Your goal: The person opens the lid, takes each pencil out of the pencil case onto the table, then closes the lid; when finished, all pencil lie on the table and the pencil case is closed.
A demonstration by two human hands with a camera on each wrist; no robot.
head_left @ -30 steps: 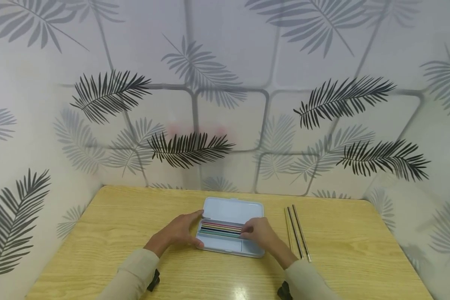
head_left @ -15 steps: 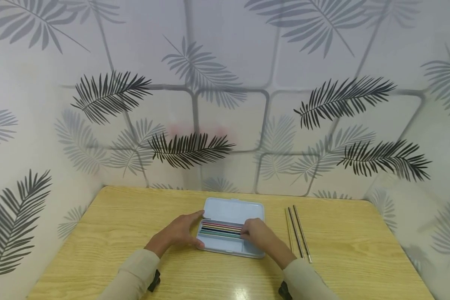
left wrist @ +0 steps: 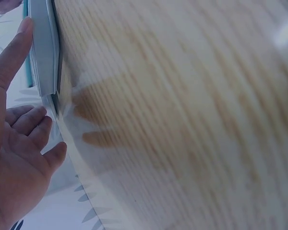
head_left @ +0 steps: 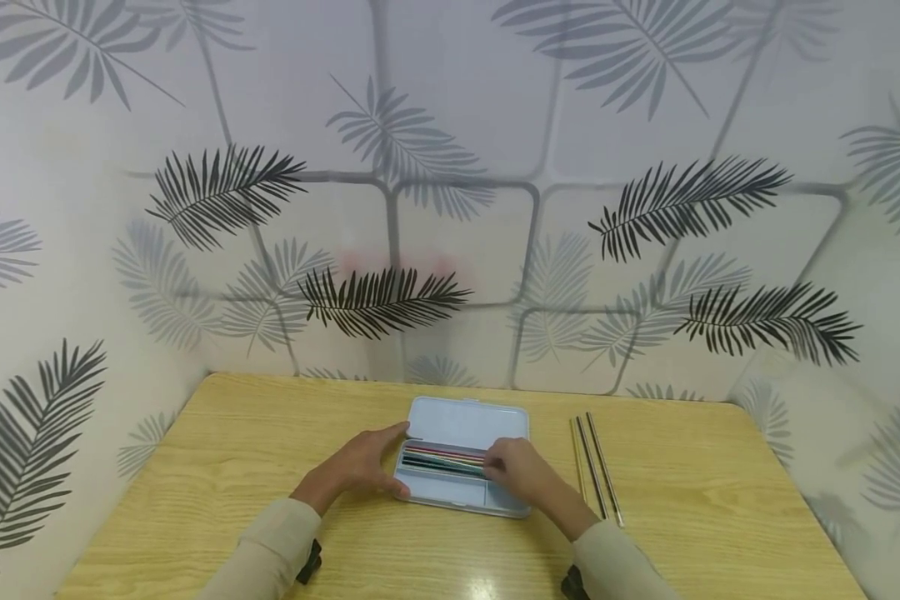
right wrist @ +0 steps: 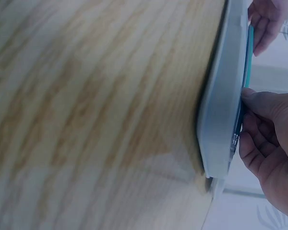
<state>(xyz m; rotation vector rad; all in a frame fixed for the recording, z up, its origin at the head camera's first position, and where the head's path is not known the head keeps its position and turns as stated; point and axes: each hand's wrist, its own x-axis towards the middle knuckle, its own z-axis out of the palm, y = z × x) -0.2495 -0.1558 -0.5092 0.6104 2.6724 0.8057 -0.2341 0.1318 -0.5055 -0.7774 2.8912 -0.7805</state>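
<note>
A pale blue pencil case (head_left: 468, 421) lies with its lid swung back in the head view. Several thin coloured pencils (head_left: 438, 450) fill its upper compartment. My right hand (head_left: 521, 471) is over the case's right part; in the right wrist view, its thumb and fingers pinch a teal pencil (right wrist: 250, 52), which is raised along the case's rim. At the case's left end rests my left hand (head_left: 356, 462), thumb and fingers spread. In the left wrist view, the left thumb (left wrist: 19, 45) touches the case's side (left wrist: 44, 48), other fingers loosely bent.
To the right of the case, three long thin pencils lie on the wooden table (head_left: 690, 500): a yellow one (head_left: 578, 462) and two dark ones, the nearer dark one (head_left: 591, 462) beside the outer one (head_left: 603, 462). A leaf-patterned wall covering (head_left: 450, 208) rises behind the table.
The teal pencil has lifted and tilted slightly across the others, showing dark pencils below it. My right hand has barely shifted; the left hand stays in place.
</note>
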